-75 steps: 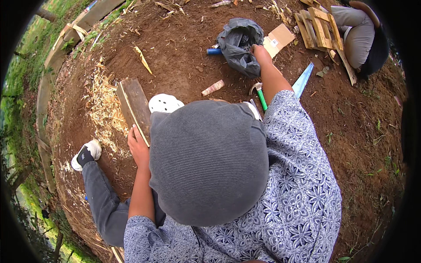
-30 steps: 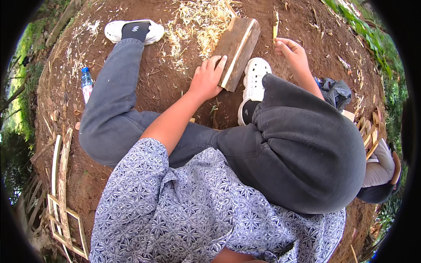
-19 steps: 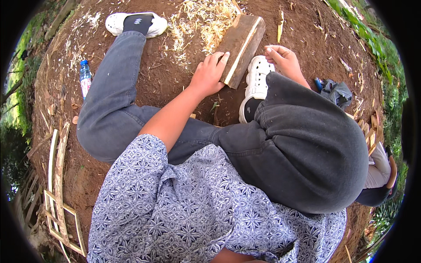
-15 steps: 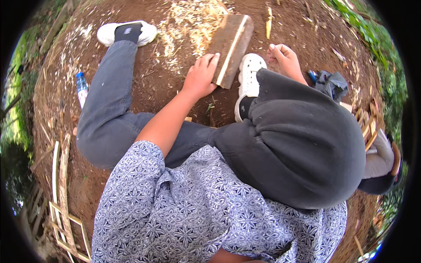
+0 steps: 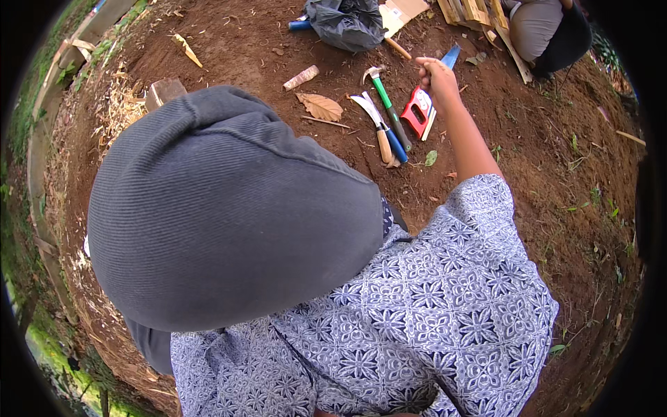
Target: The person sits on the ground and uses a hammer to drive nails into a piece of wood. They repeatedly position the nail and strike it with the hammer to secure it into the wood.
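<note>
My right hand (image 5: 438, 80) hangs over a hand saw, its fingers loosely bent and apart, with nothing seen in them. The saw (image 5: 419, 112) lies on the soil with a red handle and a blue blade tip; my hand hides part of it. Left of it is a claw hammer (image 5: 384, 96) with a green and black handle. Beside the hammer lie a curved-blade knife (image 5: 383, 142) with a wooden handle and a blue-handled tool (image 5: 396, 145). My left hand is out of sight. Behind my raised knee, one end of a wooden block (image 5: 165, 92) shows.
A black plastic bag (image 5: 345, 24) and a piece of cardboard (image 5: 401, 12) lie at the far side, near a wooden stick (image 5: 397, 48). Another person (image 5: 538, 31) is at the far right, by several wood pieces (image 5: 472, 12). Wood shavings (image 5: 124, 104) cover ground at the left.
The view has swung to the right, bringing the tools into sight. My right hand has moved from beside my shoe to over the saw. My left hand, earlier on the wooden block, has left the view.
</note>
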A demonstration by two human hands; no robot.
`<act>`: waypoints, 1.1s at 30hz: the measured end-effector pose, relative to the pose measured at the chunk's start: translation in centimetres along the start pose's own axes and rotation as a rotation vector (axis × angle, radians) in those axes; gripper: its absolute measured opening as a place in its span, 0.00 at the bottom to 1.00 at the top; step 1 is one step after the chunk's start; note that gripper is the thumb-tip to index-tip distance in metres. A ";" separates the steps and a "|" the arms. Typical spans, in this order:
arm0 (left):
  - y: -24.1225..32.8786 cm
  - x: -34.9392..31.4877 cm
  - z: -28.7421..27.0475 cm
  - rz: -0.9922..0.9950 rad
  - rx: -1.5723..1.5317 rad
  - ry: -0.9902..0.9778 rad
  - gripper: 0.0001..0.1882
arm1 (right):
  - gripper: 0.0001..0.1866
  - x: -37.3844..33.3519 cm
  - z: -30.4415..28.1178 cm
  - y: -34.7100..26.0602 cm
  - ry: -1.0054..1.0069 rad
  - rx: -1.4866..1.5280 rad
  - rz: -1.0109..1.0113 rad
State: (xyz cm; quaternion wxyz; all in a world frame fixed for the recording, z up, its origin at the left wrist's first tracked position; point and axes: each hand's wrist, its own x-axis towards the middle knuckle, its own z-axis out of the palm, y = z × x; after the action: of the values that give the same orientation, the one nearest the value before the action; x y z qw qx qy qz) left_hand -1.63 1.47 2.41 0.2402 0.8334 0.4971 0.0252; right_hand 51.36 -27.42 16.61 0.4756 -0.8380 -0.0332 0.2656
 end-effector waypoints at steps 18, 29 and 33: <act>-0.8 0.5 -0.8 0.011 0.034 -0.010 0.52 | 0.19 -9.6 2.1 14.5 -0.019 -0.778 0.180; -0.1 1.0 -0.3 0.039 0.002 -0.026 0.53 | 0.15 -4.8 3.5 15.5 -0.016 -0.612 -0.060; 0.1 1.1 -1.0 0.034 0.019 -0.017 0.53 | 0.15 -5.7 6.8 11.6 -0.198 -0.411 0.168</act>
State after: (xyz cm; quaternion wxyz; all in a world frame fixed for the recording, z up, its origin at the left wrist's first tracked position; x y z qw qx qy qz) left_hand -1.30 2.70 3.08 0.2360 0.8443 0.4808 0.0176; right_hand 40.96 -30.14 6.75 0.2659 -0.8868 -0.0632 0.3726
